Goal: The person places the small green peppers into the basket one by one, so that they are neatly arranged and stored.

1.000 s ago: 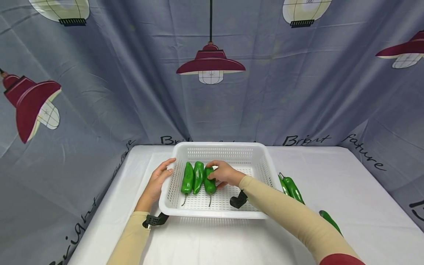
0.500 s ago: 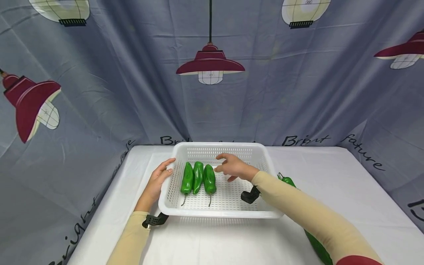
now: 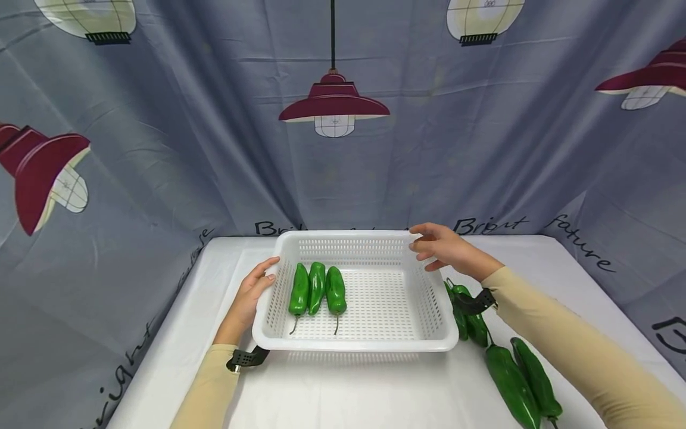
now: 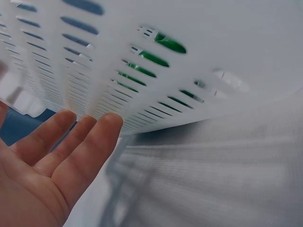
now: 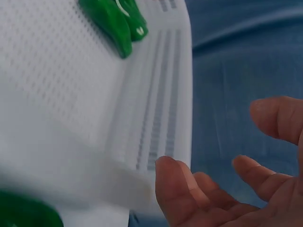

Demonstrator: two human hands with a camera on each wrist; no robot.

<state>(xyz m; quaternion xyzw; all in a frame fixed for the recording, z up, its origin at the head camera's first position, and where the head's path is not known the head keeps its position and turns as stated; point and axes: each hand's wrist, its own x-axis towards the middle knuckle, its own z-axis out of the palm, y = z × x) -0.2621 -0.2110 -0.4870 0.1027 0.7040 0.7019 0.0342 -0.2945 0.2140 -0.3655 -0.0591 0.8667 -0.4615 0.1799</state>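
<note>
Three green peppers lie side by side in the left part of a white perforated plastic basket, two of them with stems visible toward the front. My left hand rests against the basket's left rim; in the left wrist view its fingers are fairly straight beside the outer wall. Over the back right corner of the basket hovers my right hand, fingers spread and nothing in them. The right wrist view shows this hand's fingers near the rim, well apart from the peppers.
Close to the basket's right wall lie more green peppers, partly hidden by the black wrist strap. Two others lie nearer the front right on the white tablecloth. A grey-blue curtain with printed lamps hangs behind.
My right hand has let go of the third pepper in the basket and moved right and back to the far right corner. The left hand stays at the rim.
</note>
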